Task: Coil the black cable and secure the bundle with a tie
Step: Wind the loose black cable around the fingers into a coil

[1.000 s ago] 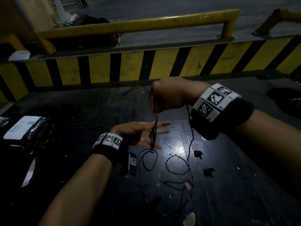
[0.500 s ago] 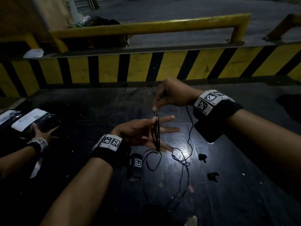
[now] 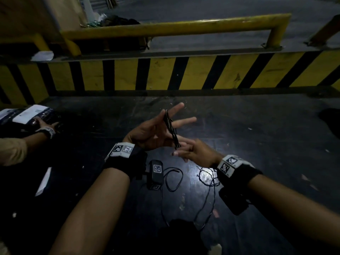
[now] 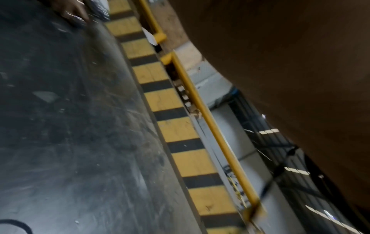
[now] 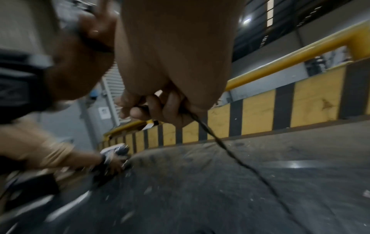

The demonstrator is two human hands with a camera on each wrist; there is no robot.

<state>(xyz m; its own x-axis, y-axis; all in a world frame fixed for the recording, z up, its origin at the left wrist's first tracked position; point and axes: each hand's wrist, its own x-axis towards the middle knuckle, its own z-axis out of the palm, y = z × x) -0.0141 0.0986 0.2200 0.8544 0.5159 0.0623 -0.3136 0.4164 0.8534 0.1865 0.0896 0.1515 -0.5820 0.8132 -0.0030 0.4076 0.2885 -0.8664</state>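
My left hand [image 3: 152,131] is raised over the dark table [image 3: 257,137] with its fingers straight and spread. Several turns of the thin black cable [image 3: 171,129] run as a narrow coil from the fingertips down across the palm. Just below it, my right hand [image 3: 193,153] pinches the cable at the coil's lower end. In the right wrist view, curled fingers [image 5: 152,107] grip the cable [image 5: 230,152], which trails down to the table. The loose remainder [image 3: 207,179] lies in loops under my wrists. No tie is visible.
A black-and-yellow striped barrier [image 3: 184,74] with a yellow rail [image 3: 174,27] bounds the far side. At the left, another person's hand [image 3: 44,126] rests on wrapped packages [image 3: 31,113]. A white strip [image 3: 44,181] lies at the left, and a dark object [image 3: 329,122] sits at the right edge.
My right hand has come down from above the left hand to below it, bringing the cable with it. The left hand has lifted and tilted its fingers upward.
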